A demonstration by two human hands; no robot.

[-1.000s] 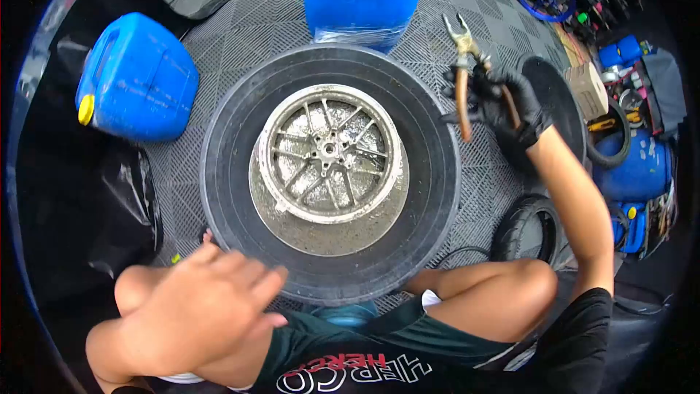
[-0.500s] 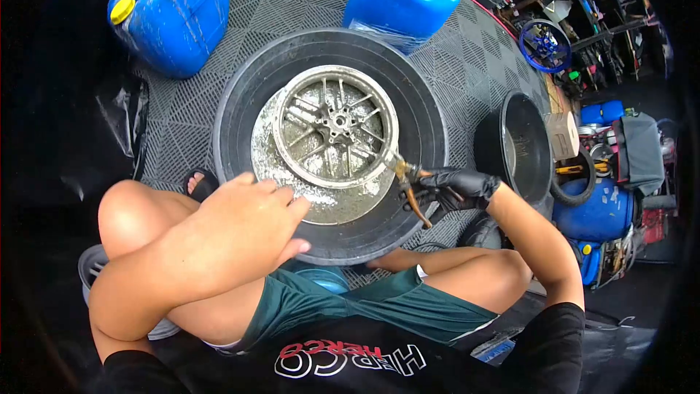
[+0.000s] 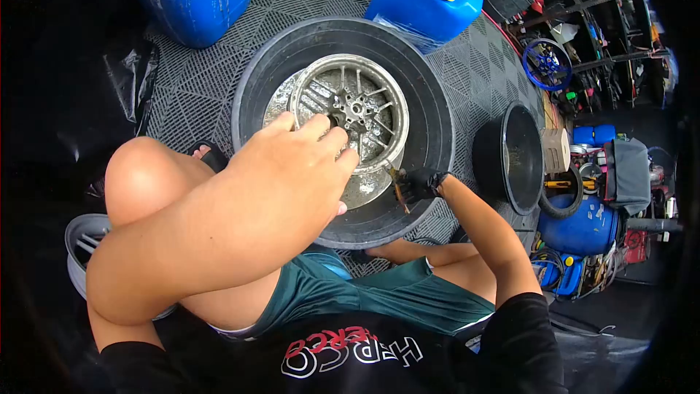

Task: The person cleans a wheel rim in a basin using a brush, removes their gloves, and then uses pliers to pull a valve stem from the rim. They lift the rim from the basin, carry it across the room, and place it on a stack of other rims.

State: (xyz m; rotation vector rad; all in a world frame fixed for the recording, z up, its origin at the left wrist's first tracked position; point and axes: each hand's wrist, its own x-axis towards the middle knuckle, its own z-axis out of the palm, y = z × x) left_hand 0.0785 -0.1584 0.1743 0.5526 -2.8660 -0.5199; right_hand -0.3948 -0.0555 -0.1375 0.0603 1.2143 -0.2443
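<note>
A spoked metal wheel (image 3: 394,87) lies in a large round black tub (image 3: 430,58), with cloudy, wet residue under it. My bare left hand (image 3: 295,164) reaches over the near left part of the wheel, its fingers apart and hiding some of the rim. My right hand (image 3: 419,184), in a black glove, is closed around a pliers-like tool (image 3: 399,193) with a brownish handle. The tool's head is right at the wheel's lower right rim.
Two blue jerrycans (image 3: 200,0) with yellow caps stand beyond the tub. A second black tub (image 3: 521,160) is at the right, near a tire (image 3: 572,193) and a blue drum (image 3: 580,226). Another wheel (image 3: 76,248) sits by my left knee.
My left hand has moved up and right, over the wheel's rim. My right hand with the tool has shifted slightly left, and the whole view has shifted a little.
</note>
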